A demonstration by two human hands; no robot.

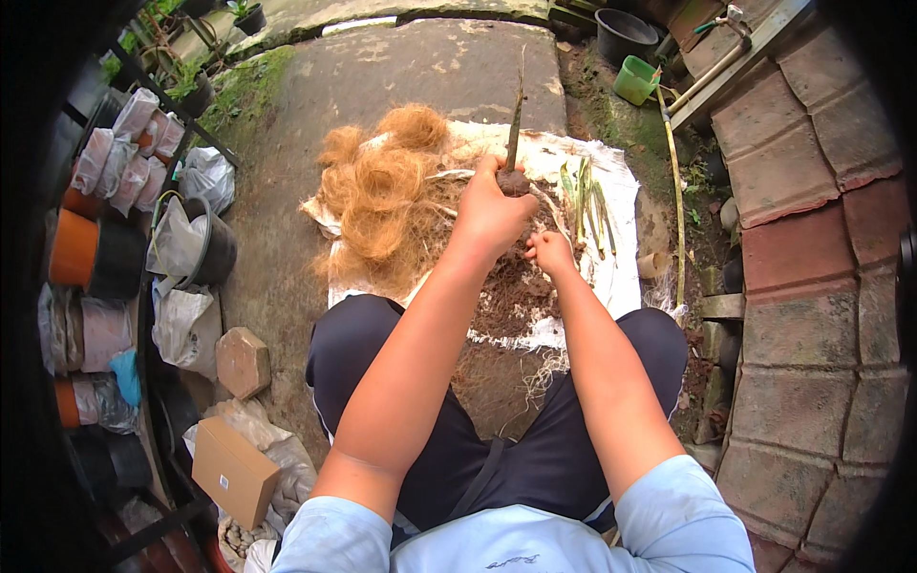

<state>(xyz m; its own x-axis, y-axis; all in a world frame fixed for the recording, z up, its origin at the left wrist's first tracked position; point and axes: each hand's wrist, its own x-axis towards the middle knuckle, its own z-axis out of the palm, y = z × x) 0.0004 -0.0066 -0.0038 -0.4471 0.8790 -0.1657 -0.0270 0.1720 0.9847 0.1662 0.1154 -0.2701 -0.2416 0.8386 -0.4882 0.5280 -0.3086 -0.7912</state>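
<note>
My left hand [489, 212] is closed round the base of a plant [514, 134], whose dark green stem stands upright with a thin dry tip. A brown, soil-covered root ball or bulb [513, 181] shows beside the thumb. Just below and to the right is my right hand [552, 254], its fingers curled in a pinch; what they hold is too small to tell. Both hands are over a white sack [623, 205] spread on the ground. Loose brown soil [506, 301] lies beneath them, and cut green leaves [585, 196] are at the right.
Tangled brown fibre [382, 196] covers the sack's left part. Farther left stand a black bucket [218, 250], a hexagonal block [243, 363] and a cardboard box [234, 473]. A green container [635, 80] and black basin [626, 36] stand far right, near a long stick [677, 201].
</note>
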